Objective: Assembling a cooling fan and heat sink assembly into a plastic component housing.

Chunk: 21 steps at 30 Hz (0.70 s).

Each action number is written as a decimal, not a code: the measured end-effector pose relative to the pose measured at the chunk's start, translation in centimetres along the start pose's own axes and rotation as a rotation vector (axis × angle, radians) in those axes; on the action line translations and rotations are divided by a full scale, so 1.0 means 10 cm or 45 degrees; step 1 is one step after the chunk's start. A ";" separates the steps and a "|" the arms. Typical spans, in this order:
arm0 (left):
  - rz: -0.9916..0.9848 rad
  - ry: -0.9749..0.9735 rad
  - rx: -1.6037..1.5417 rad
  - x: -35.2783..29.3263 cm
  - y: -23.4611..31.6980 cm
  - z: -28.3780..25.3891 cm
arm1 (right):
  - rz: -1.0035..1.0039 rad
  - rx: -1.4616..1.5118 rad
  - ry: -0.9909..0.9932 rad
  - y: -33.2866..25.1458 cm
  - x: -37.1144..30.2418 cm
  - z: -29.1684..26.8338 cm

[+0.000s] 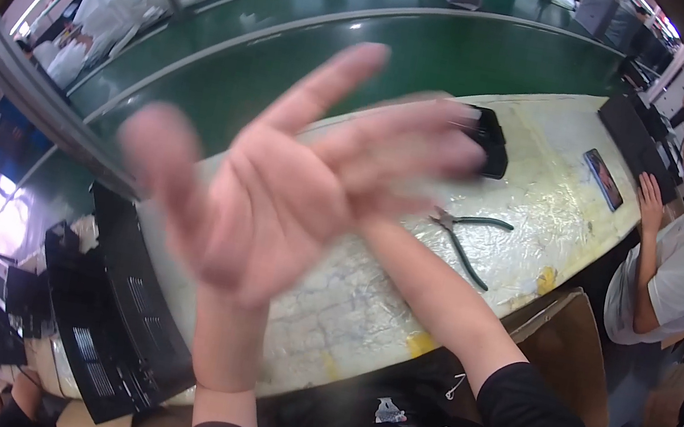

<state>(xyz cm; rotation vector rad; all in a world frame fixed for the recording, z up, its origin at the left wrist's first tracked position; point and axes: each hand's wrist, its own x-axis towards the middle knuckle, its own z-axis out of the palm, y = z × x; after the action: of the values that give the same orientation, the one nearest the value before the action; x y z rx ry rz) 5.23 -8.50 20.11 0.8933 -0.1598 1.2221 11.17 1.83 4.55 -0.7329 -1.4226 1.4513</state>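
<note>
My left hand (273, 193) is raised over the table, palm up toward me, with its fingers spread and blurred by motion. Nothing lies in its palm. Behind it my right hand (384, 207) is mostly covered, so its fingers cannot be told apart; only the wrist and forearm show plainly. Just right of the hands, diagonal pliers (472, 235) with dark green handles lie splayed on the film-covered table (530, 227). Beyond the fingers sits a black plastic piece (491, 143), partly hidden by them.
A phone (603, 178) lies at the table's right end near a black unit (638, 136). A person in a white shirt (682, 261) stands there. Black vented panels (132, 305) lean at the left. A green conveyor (513, 57) runs behind; a cardboard box (576, 357) stands at the right front.
</note>
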 end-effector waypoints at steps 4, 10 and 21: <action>0.332 0.920 0.812 -0.01 0.17 -0.91 | -0.044 -0.369 -0.150 0.48 0.22 0.00; 0.320 1.578 1.951 -0.72 0.30 -2.37 | -0.101 -0.412 -0.094 0.53 0.17 0.04; 0.258 1.582 2.085 -0.79 0.13 -2.50 | -0.143 -0.466 -0.093 0.36 0.13 -0.03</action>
<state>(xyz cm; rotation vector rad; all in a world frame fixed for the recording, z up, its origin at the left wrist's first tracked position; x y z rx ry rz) -7.49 2.37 -0.14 1.2160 2.0259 1.7972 10.21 3.59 1.26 -0.8153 -1.7832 1.1537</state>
